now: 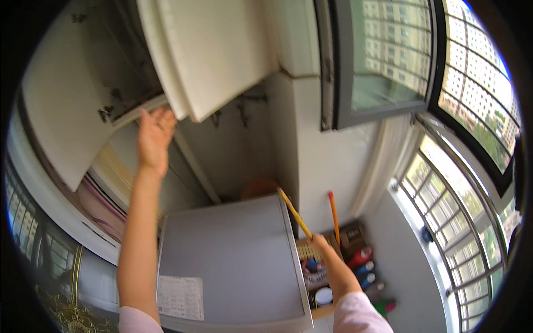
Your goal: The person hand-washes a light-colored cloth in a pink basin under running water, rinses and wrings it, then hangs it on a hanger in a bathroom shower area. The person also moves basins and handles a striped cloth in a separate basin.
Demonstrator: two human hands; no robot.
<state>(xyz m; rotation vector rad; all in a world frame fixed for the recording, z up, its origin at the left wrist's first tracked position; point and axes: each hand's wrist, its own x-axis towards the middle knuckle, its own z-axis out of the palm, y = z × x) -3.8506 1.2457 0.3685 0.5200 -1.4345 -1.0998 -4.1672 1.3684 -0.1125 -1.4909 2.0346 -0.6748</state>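
Observation:
My left hand is raised with its fingers spread, at the lower corner of a white cabinet door and beside the cabinet's bottom edge; whether it touches either is unclear. Nothing is held in it. My right hand is closed around a yellow stick, whose far end slants up past the corner of a grey-topped appliance. Another white cabinet door hangs at the left, with hinges showing. The cabinet's inside is dark. A printed sheet lies on the appliance top.
An orange stick stands behind my right hand. Bottles and a white-lidded jar are on the right, beside the appliance. An open dark-framed window juts in at the upper right, near barred windows. Folded fabric is at the left.

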